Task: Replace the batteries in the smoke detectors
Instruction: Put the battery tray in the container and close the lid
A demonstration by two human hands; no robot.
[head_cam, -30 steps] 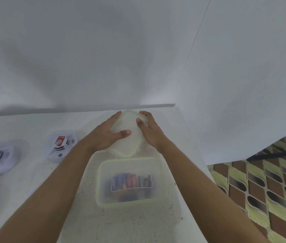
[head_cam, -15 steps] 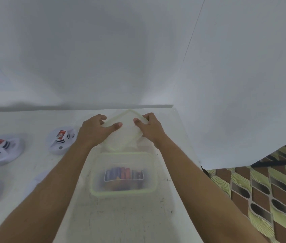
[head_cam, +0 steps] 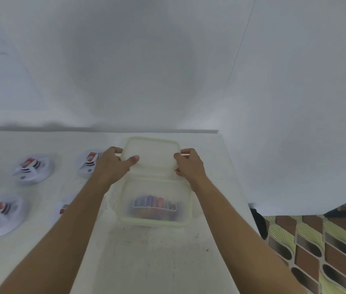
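My left hand point(head_cam: 112, 164) and right hand point(head_cam: 190, 165) pinch the lid point(head_cam: 152, 152) by opposite short edges. It is light, thin and probably flexible. The blurred batteries point(head_cam: 154, 204) in the open tub point(head_cam: 153, 223) suit single fingertip pinches.

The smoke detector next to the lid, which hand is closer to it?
Left. The left hand grips the lid's left edge, right beside that smoke detector and partly covering it. The right hand grips the lid's opposite edge, on the far side from it.
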